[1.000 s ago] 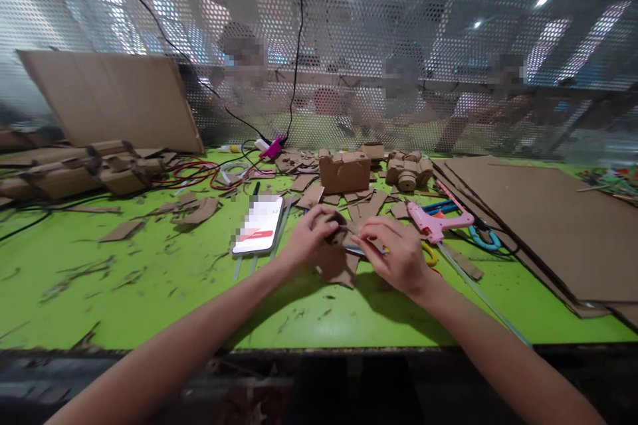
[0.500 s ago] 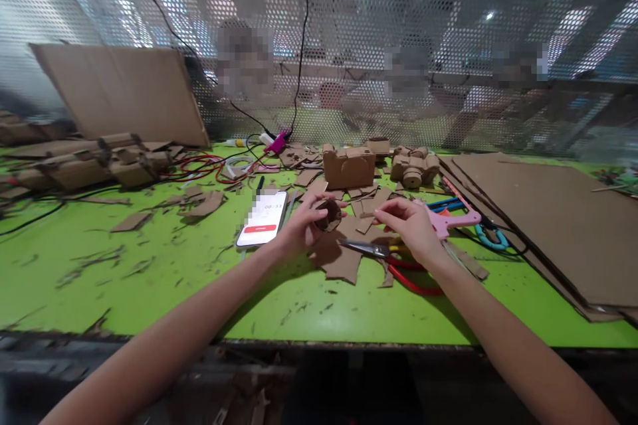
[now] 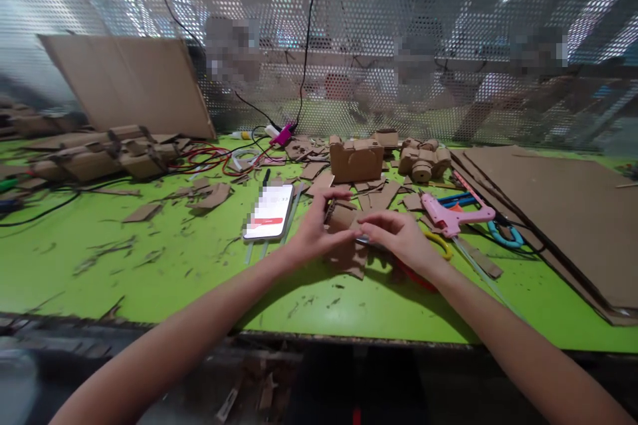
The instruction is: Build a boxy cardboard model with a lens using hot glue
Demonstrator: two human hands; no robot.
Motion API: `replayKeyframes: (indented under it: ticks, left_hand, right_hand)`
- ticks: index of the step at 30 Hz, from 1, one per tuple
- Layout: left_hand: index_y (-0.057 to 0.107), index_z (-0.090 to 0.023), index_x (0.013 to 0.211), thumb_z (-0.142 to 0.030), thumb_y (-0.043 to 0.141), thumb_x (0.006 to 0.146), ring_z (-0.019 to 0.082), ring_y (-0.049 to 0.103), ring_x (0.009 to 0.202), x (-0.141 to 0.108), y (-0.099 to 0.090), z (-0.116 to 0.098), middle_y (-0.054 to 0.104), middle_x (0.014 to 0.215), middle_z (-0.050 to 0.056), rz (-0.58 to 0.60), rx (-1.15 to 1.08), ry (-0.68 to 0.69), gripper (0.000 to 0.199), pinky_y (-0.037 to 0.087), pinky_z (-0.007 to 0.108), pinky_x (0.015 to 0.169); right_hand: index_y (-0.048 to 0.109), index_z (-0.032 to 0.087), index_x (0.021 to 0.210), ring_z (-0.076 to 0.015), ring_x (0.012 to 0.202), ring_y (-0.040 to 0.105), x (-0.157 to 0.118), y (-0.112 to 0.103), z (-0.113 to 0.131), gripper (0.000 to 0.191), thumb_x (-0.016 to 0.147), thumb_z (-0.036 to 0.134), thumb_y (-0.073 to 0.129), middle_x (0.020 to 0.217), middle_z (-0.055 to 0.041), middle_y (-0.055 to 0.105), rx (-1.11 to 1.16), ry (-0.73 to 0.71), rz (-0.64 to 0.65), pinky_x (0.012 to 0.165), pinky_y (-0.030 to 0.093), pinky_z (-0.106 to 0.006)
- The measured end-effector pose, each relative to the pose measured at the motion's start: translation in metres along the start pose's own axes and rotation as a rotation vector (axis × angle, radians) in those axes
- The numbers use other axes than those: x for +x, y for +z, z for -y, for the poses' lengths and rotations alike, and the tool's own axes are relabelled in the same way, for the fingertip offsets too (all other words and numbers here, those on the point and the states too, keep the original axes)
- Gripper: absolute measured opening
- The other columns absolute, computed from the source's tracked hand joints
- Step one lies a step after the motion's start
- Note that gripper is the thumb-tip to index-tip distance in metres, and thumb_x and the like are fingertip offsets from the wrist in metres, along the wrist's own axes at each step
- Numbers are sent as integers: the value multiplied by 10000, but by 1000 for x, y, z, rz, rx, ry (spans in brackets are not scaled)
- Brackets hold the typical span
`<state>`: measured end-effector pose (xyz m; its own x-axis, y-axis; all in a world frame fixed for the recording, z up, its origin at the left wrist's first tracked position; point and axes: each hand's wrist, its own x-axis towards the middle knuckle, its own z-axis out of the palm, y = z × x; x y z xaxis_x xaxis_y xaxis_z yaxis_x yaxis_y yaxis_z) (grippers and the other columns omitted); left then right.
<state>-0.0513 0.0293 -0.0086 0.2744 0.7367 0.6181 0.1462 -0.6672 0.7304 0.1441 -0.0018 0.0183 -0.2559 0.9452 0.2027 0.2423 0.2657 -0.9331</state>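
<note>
A short cardboard tube (image 3: 343, 214) rests in my left hand (image 3: 316, 229), whose fingers curl over its far side while the thumb reaches along the near side. My right hand (image 3: 403, 239) meets it from the right, thumb and forefinger pinched at the tube's near right end. Whatever lies between those fingertips is too small to make out. Under my right hand are scissors, mostly covered; a yellow handle loop (image 3: 441, 246) shows beside the wrist. Cut cardboard (image 3: 356, 260) lies beneath both hands.
A phone (image 3: 272, 212) lies left of my hands. To the right are a pink glue gun (image 3: 456, 216) and stacked cardboard sheets (image 3: 548, 212). Behind stand a cardboard camera body (image 3: 356, 163) and a cardboard camera (image 3: 423, 161). Scraps (image 3: 212, 196) litter the green table (image 3: 199, 279).
My right hand has moved left to the tube, now covering much of the scissors. My left hand has turned the tube, so its open end no longer faces me. The view has shifted slightly.
</note>
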Motion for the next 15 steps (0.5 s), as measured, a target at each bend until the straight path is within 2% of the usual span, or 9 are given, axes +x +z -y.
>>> replayKeyframes:
  ticks: [2, 6, 8, 11, 15]
  left_hand:
    - [496, -232, 1181, -325, 762, 757, 255, 598, 1137, -4, 3, -2, 608, 1196, 87, 72, 43, -10, 509, 467, 396, 1007]
    - [486, -218, 1185, -271, 716, 754, 253, 595, 1099, -9, 9, -2, 589, 1172, 93, 132, 73, 33, 491, 480, 402, 971]
    - [486, -215, 1168, -267, 707, 758, 253, 595, 1080, -10, 10, -2, 588, 1147, 92, 127, 79, 73, 469, 478, 413, 967]
    - [489, -219, 1148, -284, 711, 750, 254, 596, 1055, -11, 10, -2, 592, 1123, 86, 147, 86, 98, 461, 475, 414, 959]
    - [485, -228, 1152, -292, 722, 738, 255, 584, 1053, -12, 10, -6, 590, 1124, 82, 190, 86, 105, 482, 462, 417, 964]
  right_hand:
    - [722, 185, 799, -141, 637, 585, -3, 9, 0, 283, 778, 467, 718, 719, -13, 688, 37, 25, 43, 594, 466, -274]
    - [618, 188, 587, -119, 603, 466, -6, 22, -3, 384, 773, 509, 717, 597, 25, 529, 83, 14, -32, 568, 382, -261]
    - [635, 188, 593, -120, 623, 464, -8, 26, -3, 386, 736, 529, 745, 606, 27, 528, 178, 52, -50, 589, 388, -259]
    - [711, 191, 691, -133, 664, 518, -11, 29, -1, 370, 661, 551, 793, 674, 10, 615, 343, 154, -20, 636, 428, -270]
    - [728, 184, 717, -144, 693, 542, -15, 30, 3, 369, 633, 532, 815, 712, -10, 653, 390, 217, -30, 643, 436, -276]
